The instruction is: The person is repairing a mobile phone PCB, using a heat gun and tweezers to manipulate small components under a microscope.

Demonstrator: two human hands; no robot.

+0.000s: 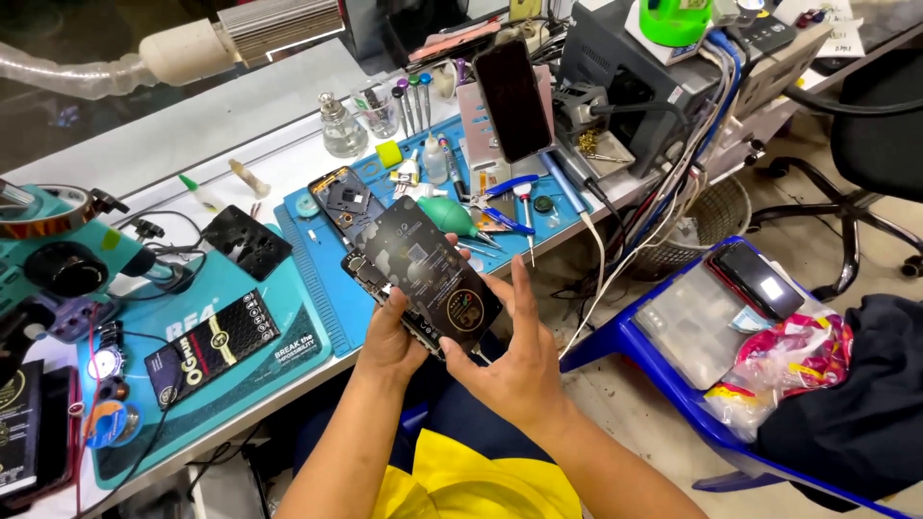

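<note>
My left hand [389,338] grips the lower left edge of an opened phone body [423,274], a dark slab with circuit parts and silver patches showing on its inner side. It is held tilted above the front edge of the bench. My right hand [514,360] supports the phone's lower right corner, thumb under it and fingers stretched upward along its side. Both forearms come up from the bottom of the view over a yellow garment [471,485].
A blue work mat [317,259] carries another phone frame [341,197], a green air blower [447,216], blue-handled cutters [500,207] and screwdrivers. A phone [514,96] leans on a stand. A black battery pack [212,346] lies on a teal mat. A blue stool [663,370] holds boxes right.
</note>
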